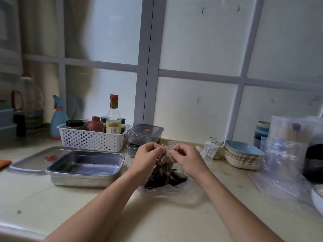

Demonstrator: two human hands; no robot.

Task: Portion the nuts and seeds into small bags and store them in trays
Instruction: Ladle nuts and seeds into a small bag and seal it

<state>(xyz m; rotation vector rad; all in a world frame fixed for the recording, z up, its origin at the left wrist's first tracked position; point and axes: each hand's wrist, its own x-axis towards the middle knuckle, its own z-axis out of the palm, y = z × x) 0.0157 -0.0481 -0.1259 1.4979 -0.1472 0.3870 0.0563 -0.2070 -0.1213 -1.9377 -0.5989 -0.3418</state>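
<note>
A small clear bag (165, 160) pinched at its red-lined mouth
The left hand (148, 158) and right hand (187, 158) pinch the crinkly, nut-lumpy bag over the middle of the pale surface (174, 224). A shiny rectangular steel tray (85, 179) sits toward its left edge, with a frosted window (201, 105) behind.

Pale counter (52, 206) carries steel tray (83, 179), lid (29, 163), white basket (90, 140), 2 stacked containers (145, 136) — and plates (241, 158).

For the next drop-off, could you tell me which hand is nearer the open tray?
Left. The left hand is just right of the tray; the right hand lies farther right, beyond the bag.
</note>
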